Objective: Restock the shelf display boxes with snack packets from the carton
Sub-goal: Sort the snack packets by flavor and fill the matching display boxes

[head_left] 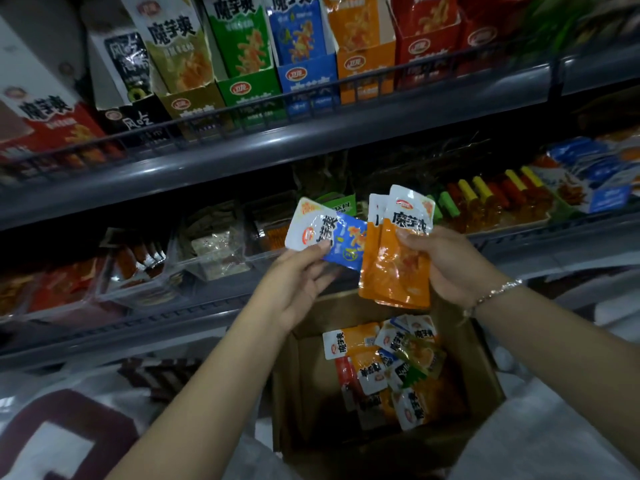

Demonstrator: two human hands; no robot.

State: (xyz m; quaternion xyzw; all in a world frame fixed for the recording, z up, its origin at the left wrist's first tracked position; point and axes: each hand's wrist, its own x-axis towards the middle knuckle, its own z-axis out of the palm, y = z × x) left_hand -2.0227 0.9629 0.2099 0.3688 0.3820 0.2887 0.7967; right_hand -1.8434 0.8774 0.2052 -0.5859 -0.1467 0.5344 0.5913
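nearest, low in the middle, an open cardboard carton [388, 434] holds a loose heap of snack packets [384, 368] in orange, white, blue and red, gathered toward its far right side. above the carton both forearms reach in. the left hand [298, 282] pinches a blue packet [346, 247] by its white end between thumb and fingers, the packet tilted to the right. the right hand [446, 261], with a bracelet [495, 292] at the wrist, grips a small stack of orange packets [394, 258] held upright, thumb across the front, just right of the blue one. beyond the hands a lower shelf [207, 306] carries clear trays of mixed snacks. farther up, the top shelf [242, 154] holds a row of display boxes [304, 46]: red, black, olive, green, blue, orange, red
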